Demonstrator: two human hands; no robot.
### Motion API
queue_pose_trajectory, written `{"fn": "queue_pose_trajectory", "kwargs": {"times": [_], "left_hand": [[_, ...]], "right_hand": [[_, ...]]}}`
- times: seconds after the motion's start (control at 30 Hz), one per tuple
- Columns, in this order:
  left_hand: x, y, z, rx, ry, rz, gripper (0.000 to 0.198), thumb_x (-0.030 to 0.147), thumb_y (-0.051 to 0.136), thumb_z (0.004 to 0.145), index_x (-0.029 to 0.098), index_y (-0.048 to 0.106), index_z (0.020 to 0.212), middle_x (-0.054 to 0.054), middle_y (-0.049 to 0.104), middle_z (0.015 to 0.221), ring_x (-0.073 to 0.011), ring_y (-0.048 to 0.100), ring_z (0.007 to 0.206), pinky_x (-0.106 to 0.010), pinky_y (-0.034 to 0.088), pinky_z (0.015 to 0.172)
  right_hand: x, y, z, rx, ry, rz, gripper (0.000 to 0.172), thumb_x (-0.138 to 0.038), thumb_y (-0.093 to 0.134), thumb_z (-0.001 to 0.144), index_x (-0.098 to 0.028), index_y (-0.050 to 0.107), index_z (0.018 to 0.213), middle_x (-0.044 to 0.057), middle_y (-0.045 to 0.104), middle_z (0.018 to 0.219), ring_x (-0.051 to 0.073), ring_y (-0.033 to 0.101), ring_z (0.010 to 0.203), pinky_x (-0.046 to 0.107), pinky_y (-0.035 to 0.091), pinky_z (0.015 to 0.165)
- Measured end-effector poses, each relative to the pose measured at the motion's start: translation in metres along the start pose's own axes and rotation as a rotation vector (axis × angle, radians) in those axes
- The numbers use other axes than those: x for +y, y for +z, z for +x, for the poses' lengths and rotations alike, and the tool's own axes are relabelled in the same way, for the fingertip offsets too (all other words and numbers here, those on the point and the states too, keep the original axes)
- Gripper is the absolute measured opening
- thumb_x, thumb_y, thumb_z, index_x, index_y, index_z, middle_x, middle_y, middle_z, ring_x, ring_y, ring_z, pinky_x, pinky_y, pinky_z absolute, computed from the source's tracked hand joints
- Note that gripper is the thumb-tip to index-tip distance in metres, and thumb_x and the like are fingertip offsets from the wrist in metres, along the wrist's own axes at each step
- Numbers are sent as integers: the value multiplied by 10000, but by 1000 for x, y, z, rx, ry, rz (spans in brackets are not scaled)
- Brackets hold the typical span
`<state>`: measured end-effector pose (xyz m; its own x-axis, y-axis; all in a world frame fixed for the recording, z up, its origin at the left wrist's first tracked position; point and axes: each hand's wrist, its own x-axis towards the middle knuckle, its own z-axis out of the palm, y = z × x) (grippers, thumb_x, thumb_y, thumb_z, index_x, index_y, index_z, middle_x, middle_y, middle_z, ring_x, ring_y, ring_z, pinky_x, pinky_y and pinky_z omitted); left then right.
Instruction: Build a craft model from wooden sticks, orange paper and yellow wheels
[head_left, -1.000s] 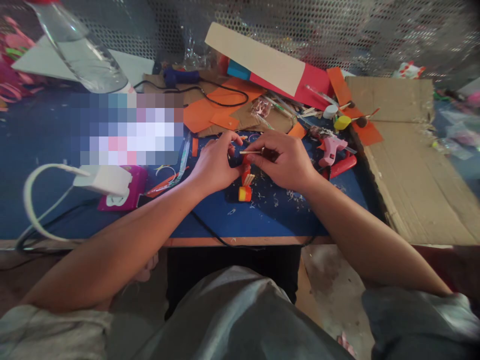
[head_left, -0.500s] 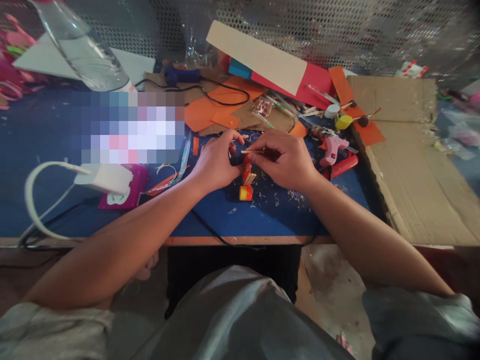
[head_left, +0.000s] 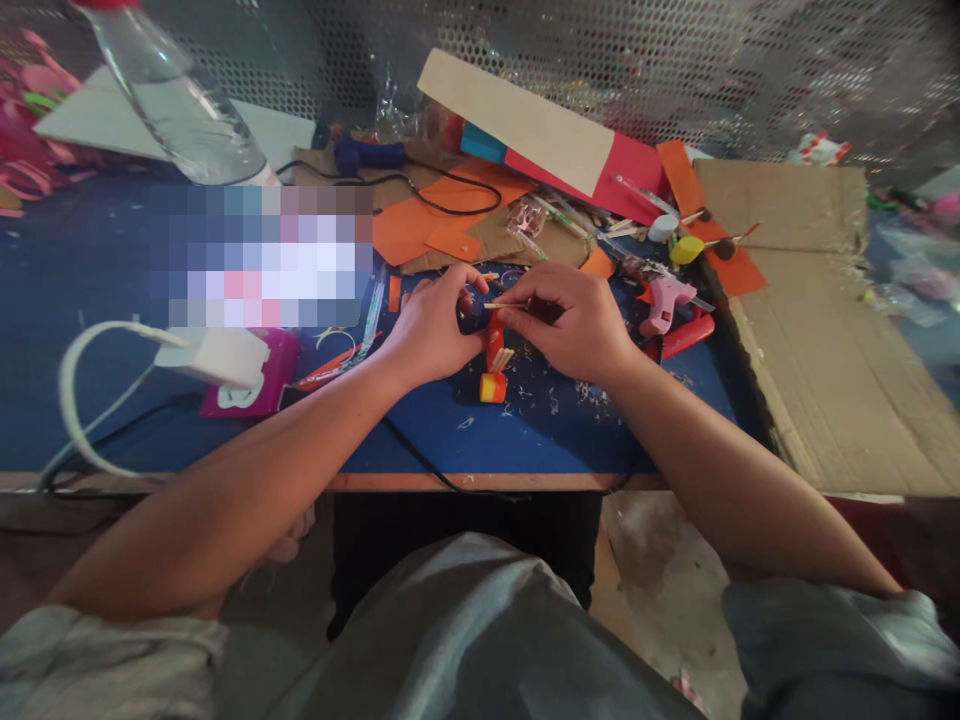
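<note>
Head view, right grip (head_left: pixel 568 315) unchanged, stick (head_left: pixel 493 305) pinched

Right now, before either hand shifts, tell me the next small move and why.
Probably ease the thin stick slightly toward the orange-red piece: the right hand pinches that stick close to the piece's far end, while the left hand sits close beside the piece.

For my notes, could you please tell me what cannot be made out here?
In the head view:
Stick: one end, hidden by the right hand.
Left hand: its hold, if any, hidden by the hand itself.
Bottle: base, masked by pixelation; cap, cut by the top edge.
Far-right clutter: blurred.
</note>
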<state>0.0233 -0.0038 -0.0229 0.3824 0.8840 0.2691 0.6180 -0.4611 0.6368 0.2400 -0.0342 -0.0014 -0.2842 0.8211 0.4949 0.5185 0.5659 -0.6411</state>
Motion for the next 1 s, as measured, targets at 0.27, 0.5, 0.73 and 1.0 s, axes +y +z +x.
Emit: {"fn": "queue_pose_trajectory", "kwargs": {"times": [0.27, 0.5, 0.73, 1.0], "left_hand": [[0, 1, 1, -9, -5, -8, 462, 235, 888, 798, 270, 654, 1195, -11, 721, 1004, -218, 641, 920, -414, 492, 878], [1, -5, -2, -13, -1, 23, 436, 242, 867, 812, 278, 641, 1183, -12, 719, 1007, -247, 660, 969, -423, 505, 916], [5, -11, -7, -45, -5, 39, 450, 248, 853, 826, 301, 613, 1202, 5, 775, 964, -272, 707, 1025, -450, 524, 971], [10, -14, -7, -106, -51, 14, 450, 194, 780, 846, 278, 604, 1251, -5, 800, 1006, -258, 754, 1007, -447, 538, 975]], "right_hand": [[0, 1, 0, -7, -11, 5, 124, -341, 785, 1002, -245, 862, 987, 70, 811, 963, 214, 667, 802, 385, 540, 751], [3, 1, -1, -27, -1, -8, 159, -384, 774, 1022, -245, 846, 1051, 79, 820, 997, 224, 685, 838, 376, 535, 761], [5, 3, -1, -50, -12, -12, 191, -281, 766, 983, -204, 835, 1144, 88, 831, 1065, 197, 671, 786, 352, 540, 752], [4, 1, -3, -46, -23, 2, 302, -195, 729, 932, -179, 806, 1223, 69, 811, 1050, 163, 633, 712, 320, 537, 706]]}}
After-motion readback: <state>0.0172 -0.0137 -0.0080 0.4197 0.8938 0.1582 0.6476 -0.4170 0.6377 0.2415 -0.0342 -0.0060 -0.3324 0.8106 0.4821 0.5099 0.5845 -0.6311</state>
